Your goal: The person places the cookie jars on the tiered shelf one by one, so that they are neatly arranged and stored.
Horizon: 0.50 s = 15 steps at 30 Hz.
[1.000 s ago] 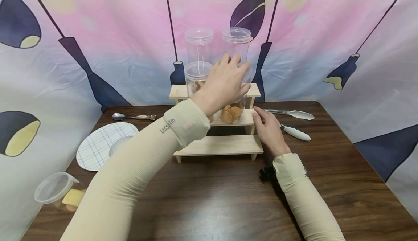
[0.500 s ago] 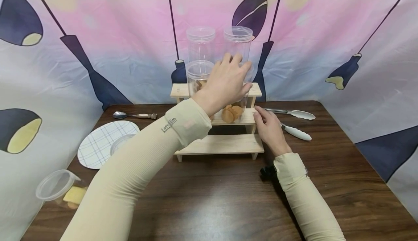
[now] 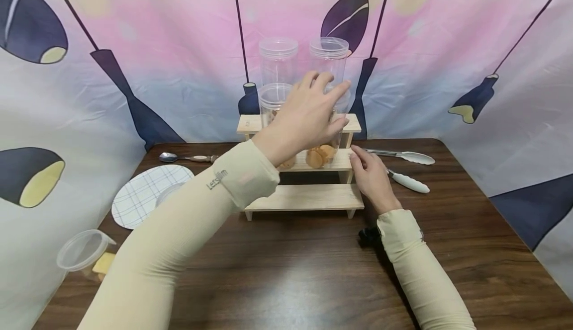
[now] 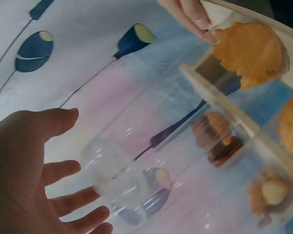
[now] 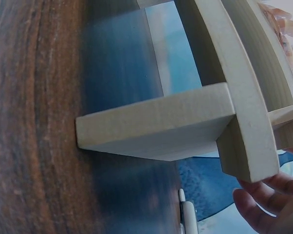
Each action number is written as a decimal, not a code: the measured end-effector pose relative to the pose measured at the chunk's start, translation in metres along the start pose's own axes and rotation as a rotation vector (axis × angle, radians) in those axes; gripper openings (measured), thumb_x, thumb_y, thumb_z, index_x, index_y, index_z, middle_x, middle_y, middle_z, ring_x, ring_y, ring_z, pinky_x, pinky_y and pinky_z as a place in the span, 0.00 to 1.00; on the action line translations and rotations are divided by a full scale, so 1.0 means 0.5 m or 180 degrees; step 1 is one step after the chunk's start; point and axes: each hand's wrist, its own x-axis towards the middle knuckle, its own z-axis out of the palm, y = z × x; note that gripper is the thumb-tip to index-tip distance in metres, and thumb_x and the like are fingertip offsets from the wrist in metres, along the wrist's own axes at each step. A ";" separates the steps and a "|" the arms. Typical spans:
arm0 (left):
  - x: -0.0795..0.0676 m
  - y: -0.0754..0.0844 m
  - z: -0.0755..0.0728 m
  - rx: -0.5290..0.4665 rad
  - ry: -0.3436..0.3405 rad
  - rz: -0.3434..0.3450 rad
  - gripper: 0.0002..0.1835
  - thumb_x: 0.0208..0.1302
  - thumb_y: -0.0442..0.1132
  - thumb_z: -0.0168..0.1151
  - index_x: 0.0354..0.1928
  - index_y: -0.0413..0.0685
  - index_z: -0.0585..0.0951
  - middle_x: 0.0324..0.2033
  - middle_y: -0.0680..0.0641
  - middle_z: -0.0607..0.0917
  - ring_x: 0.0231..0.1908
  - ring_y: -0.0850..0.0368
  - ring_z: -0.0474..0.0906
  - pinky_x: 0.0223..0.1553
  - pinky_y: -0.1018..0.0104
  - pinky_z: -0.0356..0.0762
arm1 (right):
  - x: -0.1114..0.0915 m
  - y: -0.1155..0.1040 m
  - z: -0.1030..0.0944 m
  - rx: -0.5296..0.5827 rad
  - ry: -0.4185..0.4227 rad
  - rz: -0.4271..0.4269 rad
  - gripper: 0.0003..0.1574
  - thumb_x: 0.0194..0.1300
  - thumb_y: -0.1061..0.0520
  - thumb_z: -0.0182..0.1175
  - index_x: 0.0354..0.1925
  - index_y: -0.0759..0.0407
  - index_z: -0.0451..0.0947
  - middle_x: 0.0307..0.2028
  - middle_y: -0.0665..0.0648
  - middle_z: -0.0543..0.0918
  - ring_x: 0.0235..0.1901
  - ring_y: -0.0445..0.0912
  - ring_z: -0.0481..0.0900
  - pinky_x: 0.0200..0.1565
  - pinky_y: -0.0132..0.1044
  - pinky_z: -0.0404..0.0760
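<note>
A three-step wooden rack (image 3: 306, 197) bears tall clear lidded jars: two on its top step, two on its middle step. Over the front right jar (image 3: 320, 156), which holds round orange cookies, is my left hand (image 3: 309, 114). Its fingers (image 4: 71, 201) are spread beside the clear lid (image 4: 107, 161), with nothing in them. Part of that jar is hidden by the hand in the head view. The front left jar (image 3: 270, 102) also has biscuits inside. My right hand (image 3: 372, 178) rests with relaxed fingertips against the right end of the middle step; its fingers also show in the right wrist view.
Tongs with white ends (image 3: 409, 182) lie right of the rack. At left are a spoon (image 3: 197, 159), a checked oval mat (image 3: 139, 196) with a clear round container partly behind the sleeve, and a clear tub (image 3: 80, 250) with yellow pieces. A patterned cloth hangs behind.
My left hand's fingers have spread a little more at the jar, and its forearm has shifted slightly left. My right hand stays at the rack. The whole head view has drifted slightly.
</note>
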 end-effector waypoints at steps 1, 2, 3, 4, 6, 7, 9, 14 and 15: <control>-0.009 -0.003 -0.006 -0.0037 0.0056 0.0048 0.35 0.70 0.57 0.54 0.75 0.56 0.64 0.69 0.41 0.68 0.68 0.42 0.61 0.68 0.50 0.63 | 0.000 0.000 0.000 0.0000 0.0000 0.0001 0.34 0.78 0.39 0.42 0.72 0.53 0.68 0.55 0.65 0.76 0.51 0.58 0.75 0.51 0.56 0.75; -0.018 -0.007 -0.011 -0.0058 0.0123 0.0103 0.34 0.70 0.57 0.54 0.75 0.56 0.64 0.69 0.41 0.68 0.68 0.41 0.61 0.69 0.50 0.61 | 0.000 0.001 0.001 0.0003 -0.0003 0.0001 0.34 0.78 0.39 0.42 0.72 0.53 0.68 0.55 0.65 0.76 0.51 0.58 0.76 0.51 0.56 0.75; -0.029 -0.011 -0.017 -0.0109 0.0188 0.0141 0.34 0.70 0.57 0.54 0.75 0.55 0.65 0.68 0.41 0.68 0.68 0.41 0.62 0.69 0.50 0.61 | 0.001 0.000 0.001 0.0005 -0.0009 0.0001 0.33 0.78 0.39 0.42 0.72 0.52 0.68 0.55 0.65 0.76 0.51 0.58 0.76 0.51 0.55 0.75; -0.042 -0.017 -0.023 -0.0159 0.0250 0.0165 0.34 0.70 0.57 0.55 0.74 0.55 0.66 0.68 0.40 0.69 0.67 0.42 0.62 0.68 0.50 0.62 | 0.001 0.000 0.001 0.0002 -0.0014 0.0001 0.33 0.78 0.39 0.42 0.72 0.52 0.68 0.55 0.65 0.76 0.50 0.58 0.75 0.51 0.55 0.75; -0.068 -0.029 -0.037 -0.0246 0.0326 0.0186 0.35 0.69 0.58 0.56 0.74 0.54 0.66 0.67 0.40 0.70 0.67 0.41 0.63 0.68 0.49 0.62 | 0.002 0.000 0.002 0.0013 -0.0030 -0.0004 0.34 0.78 0.38 0.42 0.72 0.51 0.68 0.55 0.65 0.76 0.50 0.57 0.75 0.51 0.55 0.75; -0.082 -0.036 -0.045 -0.0297 0.0345 0.0172 0.36 0.69 0.59 0.57 0.74 0.54 0.66 0.67 0.40 0.70 0.67 0.41 0.63 0.68 0.49 0.63 | 0.003 0.001 0.002 0.0017 -0.0035 -0.0009 0.34 0.78 0.38 0.42 0.72 0.51 0.68 0.54 0.65 0.76 0.50 0.57 0.75 0.51 0.55 0.75; -0.111 -0.050 -0.058 -0.0403 0.0379 0.0128 0.38 0.67 0.59 0.60 0.74 0.53 0.66 0.67 0.40 0.69 0.67 0.42 0.64 0.67 0.48 0.63 | 0.004 0.001 0.001 0.0030 -0.0043 -0.0011 0.34 0.78 0.38 0.42 0.72 0.51 0.68 0.54 0.65 0.76 0.50 0.57 0.75 0.51 0.56 0.75; -0.191 -0.090 -0.081 -0.0583 0.0461 0.0075 0.39 0.65 0.56 0.65 0.74 0.51 0.67 0.66 0.38 0.70 0.65 0.38 0.65 0.66 0.44 0.64 | 0.007 0.003 0.000 0.0039 -0.0053 -0.0008 0.34 0.78 0.38 0.42 0.72 0.50 0.67 0.55 0.65 0.76 0.51 0.57 0.75 0.52 0.56 0.74; -0.208 -0.099 -0.084 -0.0601 0.0464 0.0063 0.38 0.64 0.55 0.66 0.73 0.51 0.67 0.66 0.38 0.70 0.65 0.37 0.65 0.65 0.43 0.65 | 0.008 0.004 0.000 0.0036 -0.0055 -0.0003 0.34 0.78 0.38 0.42 0.73 0.50 0.67 0.54 0.65 0.76 0.51 0.57 0.75 0.52 0.56 0.74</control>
